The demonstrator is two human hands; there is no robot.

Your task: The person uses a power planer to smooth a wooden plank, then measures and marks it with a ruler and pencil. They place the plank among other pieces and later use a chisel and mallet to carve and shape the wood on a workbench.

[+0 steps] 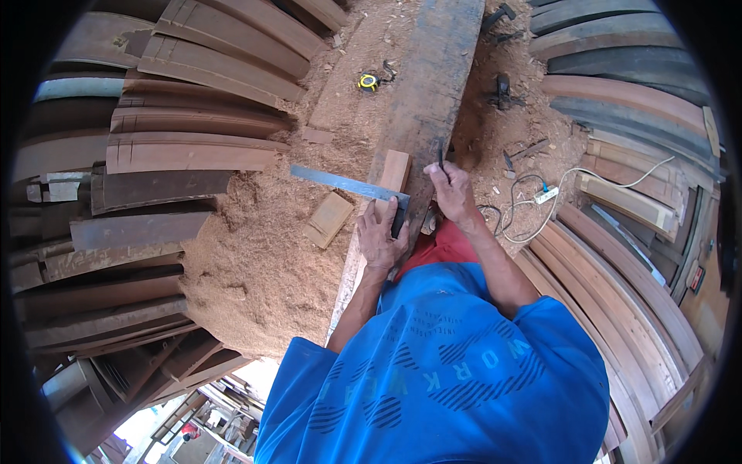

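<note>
Hands worked close together over the long plank (433,85). The left hand (382,236) lay flat, fingers pressed down on the dark stock of a try square (352,185), apparently pinning it against the plank's edge so the steel blade ran out level to the left over the sawdust (255,255). A small reddish wood block (394,172) sat on the plank just under the blade, beside the stock. The right hand (452,193) pinched a dark pencil-like marker (440,152), tip down on the plank, likely placed there to follow the square. A yellow tape measure (369,81) lay well apart, up on the sawdust. Curved boards (193,151) were stacked at both sides.
</note>
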